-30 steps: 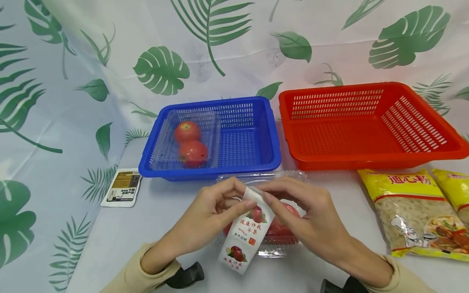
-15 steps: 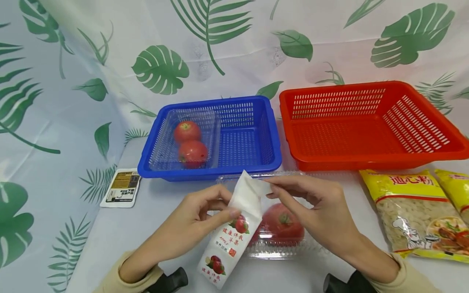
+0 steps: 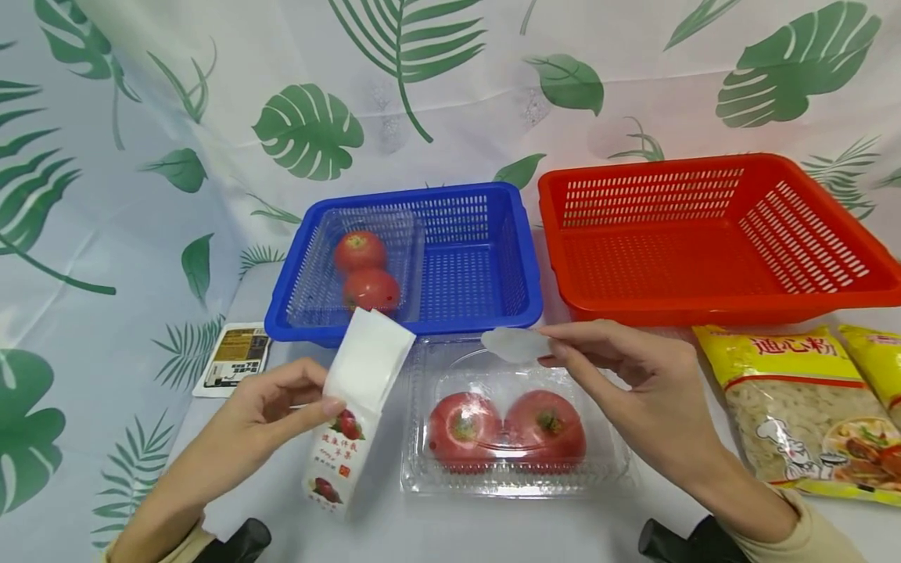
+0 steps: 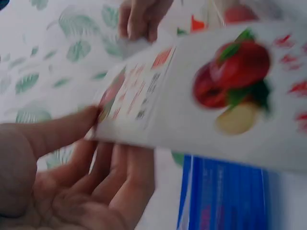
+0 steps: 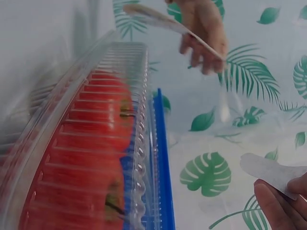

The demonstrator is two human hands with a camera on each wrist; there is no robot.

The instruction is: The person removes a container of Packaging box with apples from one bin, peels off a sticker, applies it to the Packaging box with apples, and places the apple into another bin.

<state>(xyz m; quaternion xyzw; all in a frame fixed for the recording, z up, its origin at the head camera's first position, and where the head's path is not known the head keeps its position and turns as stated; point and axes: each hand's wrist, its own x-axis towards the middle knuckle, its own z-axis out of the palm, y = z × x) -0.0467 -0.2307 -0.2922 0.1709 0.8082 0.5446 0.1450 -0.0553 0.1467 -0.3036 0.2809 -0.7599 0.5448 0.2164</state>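
My left hand [image 3: 263, 418] pinches a strip of apple-print labels [image 3: 345, 438] between thumb and fingers, left of the clear box. Its upper end shows blank white backing; red apples and red writing are printed lower down. In my right hand [image 3: 633, 383], thumb and fingertips pinch a single whitish label [image 3: 515, 344] above the box's back edge, apart from the strip. Below and between the hands lies a lidded clear plastic box [image 3: 486, 486] with two red apples [image 3: 545, 430] inside. The left wrist view shows the labels [image 4: 235, 81] close up.
Behind stands a blue basket [image 3: 468, 318] with another clear box [image 3: 408, 234] of two apples. A red basket [image 3: 725, 301] is at the back right. Bags of pasta [image 3: 802, 414] lie on the right, a small white-edged packet [image 3: 235, 360] on the left.
The single label has come off the strip into my right hand. My left hand has moved left and down with the strip, uncovering the box; my right hand has shifted slightly right.
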